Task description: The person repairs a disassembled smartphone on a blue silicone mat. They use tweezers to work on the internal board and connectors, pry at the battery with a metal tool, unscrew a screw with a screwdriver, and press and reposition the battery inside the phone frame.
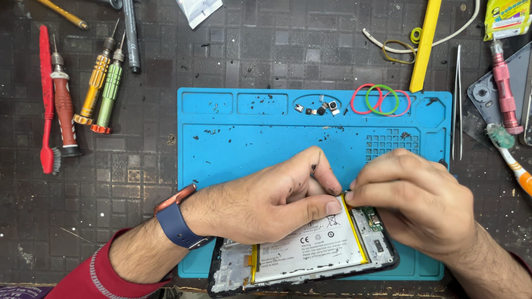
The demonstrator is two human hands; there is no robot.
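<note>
An opened phone (310,260) lies back side up on the blue work mat (244,138), its white battery (318,243) with yellow edging exposed. My left hand (271,199), with a blue watch at the wrist, rests on the phone and pinches at the battery's upper right corner. My right hand (415,199) meets it there, fingertips closed on the same corner. What the fingertips pinch is hidden between them.
Small phone parts (318,108) sit in a mat tray, beside coloured rubber bands (381,99). Screwdrivers (102,88) and a red brush (47,105) lie at left. Tweezers (457,99), a pink screwdriver (504,83), a toothbrush (512,160) and a yellow pry stick (425,44) are at right.
</note>
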